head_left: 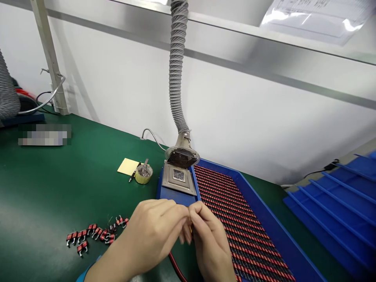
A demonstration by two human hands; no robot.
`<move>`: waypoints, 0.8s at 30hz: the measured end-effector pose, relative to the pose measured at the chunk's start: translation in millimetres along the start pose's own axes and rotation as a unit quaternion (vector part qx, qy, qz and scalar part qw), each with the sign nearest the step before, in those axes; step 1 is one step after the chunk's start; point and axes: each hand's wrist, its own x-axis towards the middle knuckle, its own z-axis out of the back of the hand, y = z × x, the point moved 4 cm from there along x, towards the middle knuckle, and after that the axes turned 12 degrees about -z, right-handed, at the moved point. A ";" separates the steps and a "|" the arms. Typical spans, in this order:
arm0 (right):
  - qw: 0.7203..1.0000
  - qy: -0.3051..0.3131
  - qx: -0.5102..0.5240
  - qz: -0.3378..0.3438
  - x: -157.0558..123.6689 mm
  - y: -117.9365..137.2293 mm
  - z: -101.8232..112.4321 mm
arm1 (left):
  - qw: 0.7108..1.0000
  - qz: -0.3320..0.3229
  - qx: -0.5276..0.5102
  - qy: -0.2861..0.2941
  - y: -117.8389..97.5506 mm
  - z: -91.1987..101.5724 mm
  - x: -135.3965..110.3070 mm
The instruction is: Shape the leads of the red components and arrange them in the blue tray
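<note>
My left hand (154,231) and my right hand (210,241) meet in front of me, low in the head view, fingertips pinched together around something small that the fingers hide. They hover just in front of a blue solder pot (176,192) with a square metal top. A blue tray (264,219) filled with rows of red coil parts lies under and to the right of my right hand. Several loose red coil parts (94,233) lie on the green mat left of my left hand.
A grey ribbed fume hose (177,74) drops to a round intake over the solder pot. A yellow tape roll (143,174) and a yellow note pad (128,166) sit left of it. Stacked blue trays (337,207) stand at right. A white wall backs the bench.
</note>
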 end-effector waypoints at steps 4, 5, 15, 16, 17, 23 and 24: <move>0.996 0.003 0.063 0.062 0.8 2.2 7.2 | 0.997 0.047 -0.058 -0.035 0.0 4.7 1.1; 0.993 -0.023 0.011 0.112 -0.5 4.8 10.4 | 0.992 0.078 -0.097 -0.036 0.9 5.3 0.6; 0.988 -0.066 -0.111 0.089 -1.5 4.8 3.9 | 1.000 0.011 -0.010 -0.008 -2.2 -2.2 2.7; 0.997 -0.037 -0.043 0.050 -0.1 3.0 3.0 | 1.000 0.001 -0.002 -0.009 -3.2 -2.4 3.2; 0.999 -0.013 0.011 0.036 0.4 2.8 2.6 | 1.000 0.005 -0.008 -0.013 -3.5 -1.9 3.6; 0.967 -0.082 -0.110 0.217 -7.3 12.9 12.7 | 0.978 0.134 -0.157 -0.043 -1.0 6.9 1.8; 0.954 -0.082 -0.144 0.252 -9.4 13.9 11.1 | 0.975 0.141 -0.166 -0.040 -0.8 6.9 1.5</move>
